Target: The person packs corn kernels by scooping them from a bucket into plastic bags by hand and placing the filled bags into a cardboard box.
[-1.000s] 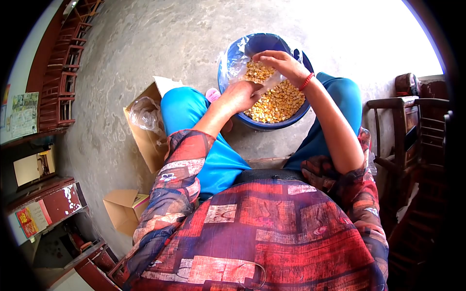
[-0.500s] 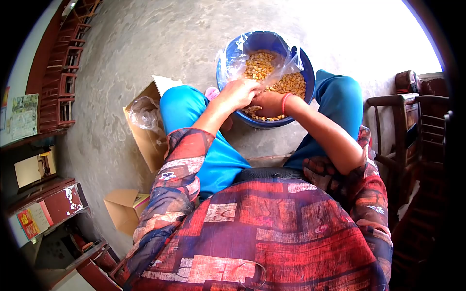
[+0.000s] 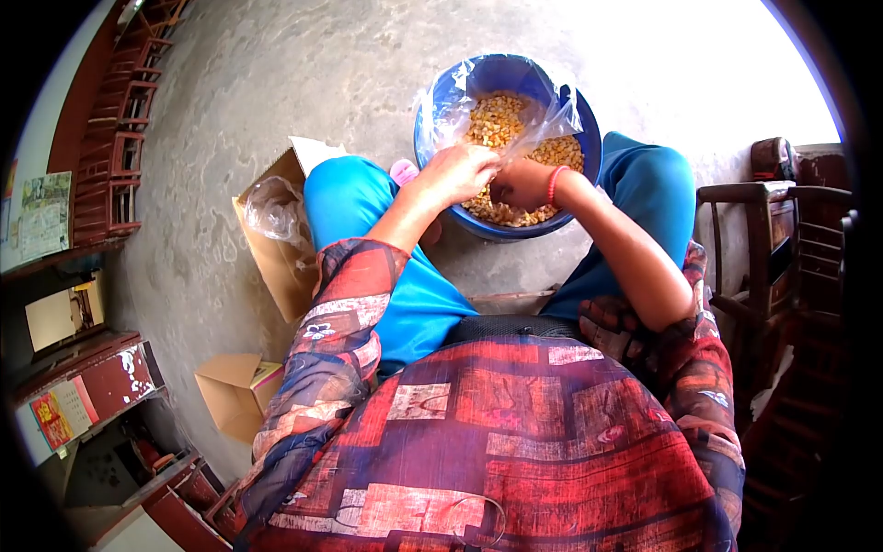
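Between my knees stands a blue bucket (image 3: 590,138) holding yellow corn kernels (image 3: 498,120). A clear plastic bag (image 3: 543,124) lies in it, with some kernels showing through its film. My left hand (image 3: 463,173) is closed on the near edge of this bag, at the bucket's left side. Close beside it, over the kernels, my right hand (image 3: 522,184) has its fingers curled inward, a red band on the wrist. Its fingertips are mostly hidden, so what they hold does not show.
An open cardboard box (image 3: 274,267) with crumpled clear plastic (image 3: 274,210) stands left of my knee, and a smaller carton (image 3: 235,396) lies nearer. Wooden chairs (image 3: 768,239) are at the right. Dark red furniture (image 3: 101,386) lines the left side of the concrete floor (image 3: 303,74).
My right hand has lifted slightly from the kernels and turned, its wrist now a little higher and farther right. The left hand stays at the bag's edge.
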The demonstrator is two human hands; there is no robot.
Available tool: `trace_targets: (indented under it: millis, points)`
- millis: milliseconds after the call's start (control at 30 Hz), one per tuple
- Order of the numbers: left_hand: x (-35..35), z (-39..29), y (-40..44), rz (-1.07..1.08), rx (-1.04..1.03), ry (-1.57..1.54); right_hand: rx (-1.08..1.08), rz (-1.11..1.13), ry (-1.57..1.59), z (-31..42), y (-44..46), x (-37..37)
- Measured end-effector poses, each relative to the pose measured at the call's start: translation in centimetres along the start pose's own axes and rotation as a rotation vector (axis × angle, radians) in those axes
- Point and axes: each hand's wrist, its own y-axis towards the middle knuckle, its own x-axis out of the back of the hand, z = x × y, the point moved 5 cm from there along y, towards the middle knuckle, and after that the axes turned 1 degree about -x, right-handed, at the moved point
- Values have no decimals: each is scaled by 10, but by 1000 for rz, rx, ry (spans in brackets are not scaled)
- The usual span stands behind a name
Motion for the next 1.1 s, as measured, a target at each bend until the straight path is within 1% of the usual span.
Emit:
trace_targets:
  millis: [67, 100, 133, 200, 267, 333, 367, 400, 467, 500, 533, 567, 633, 667, 733, 767, 800, 867, 900, 933, 1000, 1033, 1067, 1100]
  points:
    - [-4, 5, 2, 7, -18, 22, -324, 127, 325, 21, -22, 28]
    - [-5, 6, 2, 8, -18, 22, -263, 73, 372, 18, -21, 30]
    - [-6, 7, 2, 2, -11, 1, -265, 71, 374, 13, -22, 31]
    - [-5, 6, 3, -3, -7, -21, -251, 123, 470, 11, -25, 32]
    - [-4, 3, 2, 36, 14, -11, -237, 123, 515, 16, -31, 37]
    - [-2, 2, 1, 33, 14, -46, -235, 168, 732, 24, -36, 39]
    - [-2, 1, 1, 30, 14, -81, -225, 120, 782, 28, -38, 42]
    - [3, -6, 1, 30, 13, -81, -225, 120, 782, 32, -40, 47]
    - [8, -8, -2, 201, 280, 14, -123, 2, 1056, 40, -42, 64]
    - [4, -4, -2, 201, 281, 15, -116, -144, 1068, 33, -37, 69]
    - [1, -1, -2, 145, 219, -16, -52, -211, 1182, 24, -32, 74]
    - [-1, 0, -2, 90, 157, -48, -51, -210, 1183, 18, -28, 75]
    - [-3, 2, -2, 92, 164, -39, -41, -509, 1214, 11, -28, 90]
    - [-4, 3, -2, 94, 171, -32, -41, -509, 1214, 11, -28, 91]
    - [-1, 1, -2, 96, 171, -42, 47, -608, 993, 14, -30, 99]
    - [0, 0, -3, 100, 172, -54, 93, -606, 778, 11, -28, 100]
    - [0, 0, -3, 99, 173, -55, 93, -604, 778, 12, -27, 97]
    - [0, -1, -3, 94, 148, -70, 108, -662, 650, 14, -29, 94]
    - [0, -2, -3, 93, 148, -72, 160, -693, 659, 21, -32, 96]
    - [1, -2, -2, 97, 140, -49, 160, -693, 659, 24, -37, 100]
    - [1, -2, -3, 100, 132, -26, -29, -211, 793, 28, -43, 90]
    - [0, -2, -2, 109, 95, -39, -52, -136, 761, 35, -46, 82]
    - [-1, -2, -1, 118, 56, -52, -83, -3, 642, 35, -46, 74]
    - [-8, 3, 1, 100, 0, -67, -160, 82, 591, 33, -45, 63]
